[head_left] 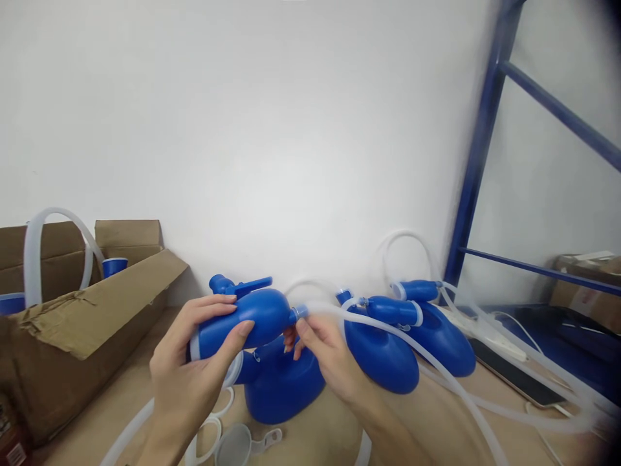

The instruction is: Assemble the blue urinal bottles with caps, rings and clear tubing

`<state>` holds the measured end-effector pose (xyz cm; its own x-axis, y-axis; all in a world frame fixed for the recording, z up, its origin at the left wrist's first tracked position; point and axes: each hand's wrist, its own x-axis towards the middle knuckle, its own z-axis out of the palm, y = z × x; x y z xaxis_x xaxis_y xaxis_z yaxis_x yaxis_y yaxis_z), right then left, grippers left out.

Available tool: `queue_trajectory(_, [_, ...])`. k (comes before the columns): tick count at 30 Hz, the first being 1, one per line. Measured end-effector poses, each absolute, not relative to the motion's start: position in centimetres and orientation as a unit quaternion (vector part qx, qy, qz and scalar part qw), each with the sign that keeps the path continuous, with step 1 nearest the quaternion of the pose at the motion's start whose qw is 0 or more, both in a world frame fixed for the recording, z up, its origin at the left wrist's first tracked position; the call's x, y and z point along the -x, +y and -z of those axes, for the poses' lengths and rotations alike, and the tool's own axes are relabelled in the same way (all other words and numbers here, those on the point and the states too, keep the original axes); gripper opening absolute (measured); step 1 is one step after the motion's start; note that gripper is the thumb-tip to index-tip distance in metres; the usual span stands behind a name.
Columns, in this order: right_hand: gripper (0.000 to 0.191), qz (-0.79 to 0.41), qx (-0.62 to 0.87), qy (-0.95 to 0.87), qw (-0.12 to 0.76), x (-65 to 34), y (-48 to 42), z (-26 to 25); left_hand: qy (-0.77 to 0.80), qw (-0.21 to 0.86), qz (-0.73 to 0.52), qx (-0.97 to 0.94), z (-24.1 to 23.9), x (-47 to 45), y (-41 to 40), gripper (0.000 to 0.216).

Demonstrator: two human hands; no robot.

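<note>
My left hand (182,362) is wrapped round a blue bulb-shaped plastic cup (264,316), whose narrow nozzle points right. At that nozzle, the fingers of my right hand (332,356) pinch the end of a clear soft tube (402,335). The tube end sits at the nozzle; how far over it, I cannot tell. From there the tube curves away to the lower right. Below and behind my hands lies a blue plastic bottle (286,395) with a pale-rimmed neck, partly hidden by my left hand.
To the right lie two more blue bottles (383,359) (446,343) with cups and tubes. White rings (209,435) and a translucent cap (233,445) lie in front. An open cardboard box (97,349) stands left, a phone (517,375) and blue metal frame (478,162) right.
</note>
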<state>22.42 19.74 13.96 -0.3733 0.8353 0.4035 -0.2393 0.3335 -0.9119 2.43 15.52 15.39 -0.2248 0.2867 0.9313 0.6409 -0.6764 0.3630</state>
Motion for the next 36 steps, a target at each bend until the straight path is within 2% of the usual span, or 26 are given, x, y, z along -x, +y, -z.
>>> queue_trajectory(5, [0.060, -0.603, 0.223, -0.574, 0.507, -22.5, 19.5, -14.0, -0.247, 0.262, 0.618, 0.699, -15.8, -2.0, 15.5, 0.026])
queue_trajectory(8, [0.058, -0.608, 0.212, -0.570, 0.510, -22.7, 19.1, -14.3, -0.219, 0.282, 0.594, 0.721, -16.5, -1.5, 15.0, 0.029])
queue_trajectory(16, [0.056, -0.523, 0.229, -0.606, 0.554, -22.3, 18.2, -14.4, -0.370, 0.144, 0.692, 0.603, -15.7, -2.3, 14.9, 0.011])
queue_trajectory(19, [0.058, -0.528, 0.234, -0.582, 0.572, -21.7, 18.7, -13.8, -0.410, 0.103, 0.708, 0.565, -15.1, -3.1, 15.2, 0.016])
queue_trajectory(23, [0.062, -0.579, 0.213, -0.526, 0.586, -21.0, 19.0, -13.3, -0.433, 0.084, 0.722, 0.534, -14.5, -3.8, 15.4, 0.021])
queue_trajectory(27, [0.057, -0.619, 0.178, -0.478, 0.598, -20.6, 18.7, -13.3, -0.446, 0.058, 0.731, 0.513, -13.8, -4.3, 15.6, 0.020])
queue_trajectory(33, [0.056, -0.635, 0.154, -0.420, 0.629, -20.1, 18.3, -13.2, -0.400, 0.100, 0.735, 0.539, -13.6, -4.8, 15.6, 0.012])
queue_trajectory(36, [0.055, -0.634, 0.155, -0.438, 0.618, -20.1, 18.4, -13.3, -0.406, 0.102, 0.732, 0.538, -13.9, -4.7, 15.3, 0.012])
